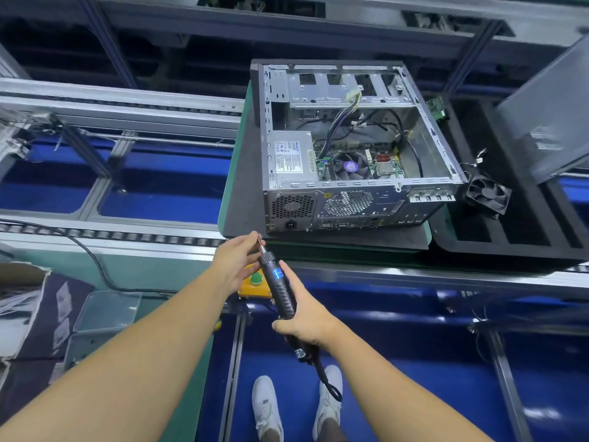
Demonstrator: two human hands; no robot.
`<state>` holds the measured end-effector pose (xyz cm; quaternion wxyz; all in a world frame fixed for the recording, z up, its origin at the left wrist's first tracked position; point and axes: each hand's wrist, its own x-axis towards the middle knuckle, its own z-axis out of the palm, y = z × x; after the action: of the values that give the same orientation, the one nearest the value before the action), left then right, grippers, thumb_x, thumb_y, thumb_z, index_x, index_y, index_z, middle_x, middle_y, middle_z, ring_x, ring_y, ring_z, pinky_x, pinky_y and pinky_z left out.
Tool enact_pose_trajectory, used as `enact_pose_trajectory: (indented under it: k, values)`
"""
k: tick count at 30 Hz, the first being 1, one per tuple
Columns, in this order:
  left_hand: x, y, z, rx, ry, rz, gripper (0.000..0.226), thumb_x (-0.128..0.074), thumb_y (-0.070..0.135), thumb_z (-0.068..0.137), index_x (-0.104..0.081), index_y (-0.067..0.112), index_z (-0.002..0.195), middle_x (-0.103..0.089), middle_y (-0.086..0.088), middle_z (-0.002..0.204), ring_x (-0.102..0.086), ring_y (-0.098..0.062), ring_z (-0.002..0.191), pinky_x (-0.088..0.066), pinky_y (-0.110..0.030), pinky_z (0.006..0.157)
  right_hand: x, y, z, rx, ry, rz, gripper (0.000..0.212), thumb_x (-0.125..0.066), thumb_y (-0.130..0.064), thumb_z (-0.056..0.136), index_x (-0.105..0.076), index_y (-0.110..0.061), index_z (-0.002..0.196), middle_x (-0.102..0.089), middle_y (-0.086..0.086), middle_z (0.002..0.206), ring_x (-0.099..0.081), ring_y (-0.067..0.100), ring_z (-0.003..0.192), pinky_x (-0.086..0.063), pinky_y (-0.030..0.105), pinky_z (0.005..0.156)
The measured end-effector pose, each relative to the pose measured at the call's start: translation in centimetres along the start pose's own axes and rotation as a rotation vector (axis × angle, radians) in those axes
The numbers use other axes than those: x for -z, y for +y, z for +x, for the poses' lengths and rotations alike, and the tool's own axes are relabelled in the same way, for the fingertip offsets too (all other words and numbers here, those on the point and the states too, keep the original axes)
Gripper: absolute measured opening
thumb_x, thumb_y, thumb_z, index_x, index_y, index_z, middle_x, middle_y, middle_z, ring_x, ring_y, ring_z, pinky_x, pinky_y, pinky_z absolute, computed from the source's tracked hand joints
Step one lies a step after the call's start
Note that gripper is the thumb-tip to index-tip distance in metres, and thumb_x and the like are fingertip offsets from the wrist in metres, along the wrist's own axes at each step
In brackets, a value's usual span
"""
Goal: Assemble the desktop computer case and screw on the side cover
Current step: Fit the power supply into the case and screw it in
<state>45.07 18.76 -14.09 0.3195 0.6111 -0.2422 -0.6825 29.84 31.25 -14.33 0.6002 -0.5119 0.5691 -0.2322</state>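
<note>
Right hand [306, 325] grips electric screwdriver [282, 287] round its ribbed black handle. Left hand [237, 260] fingers pinch the bit tip. Tool's long axis runs 11 to 5 o'clock, tip at 11. Computer case [350, 207] sits apart at 1 o'clock of the fingers on a black mat [245, 173], open side up, rear panel facing 6. Silver frame, cables and fan showing. Side cover [548, 122] is tilted at 2 o'clock.

Bright overhead light, warped soft edges

1 head-worn wide-angle view, facing forward and steeply down, computer case [318, 215] near, ahead
</note>
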Motion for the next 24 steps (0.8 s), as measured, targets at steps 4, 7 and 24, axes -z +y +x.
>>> enact_pose_trajectory:
  k: [4,7,24]
  values:
    - [-1.3,0.0,-0.2,-0.047,0.006,0.056,0.017,-0.065,0.026,0.096,-0.074,0.013,0.101,-0.076,-0.002,0.095,-0.071,-0.019,0.082,-0.056,-0.03,0.066,0.0,0.4,-0.5,0.01,0.044,0.039,0.114,-0.07,-0.012,0.074,-0.002,-0.065,0.148,-0.061,-0.006,0.117,-0.065,0.007,0.073,-0.06,0.033,0.072]
    - [-2.6,0.0,-0.4,-0.074,0.012,0.076,0.016,-0.065,0.023,0.096,-0.073,0.011,0.102,-0.075,-0.004,0.095,-0.069,-0.017,0.077,-0.056,-0.027,0.062,0.1,0.7,-0.8,0.044,0.065,0.094,0.114,-0.07,-0.009,0.074,-0.004,-0.07,0.145,-0.058,-0.007,0.111,-0.063,0.0,0.071,-0.057,0.027,0.066]
    - [-3.6,0.6,0.0,-0.077,-0.018,0.093,0.019,-0.065,0.02,0.095,-0.07,0.009,0.11,-0.073,-0.007,0.1,-0.068,-0.02,0.084,-0.053,-0.029,0.064,0.5,0.5,-0.7,0.027,0.105,0.162,0.116,-0.074,-0.012,0.071,-0.006,-0.077,0.139,-0.058,-0.006,0.112,-0.064,0.008,0.072,-0.057,0.028,0.067]
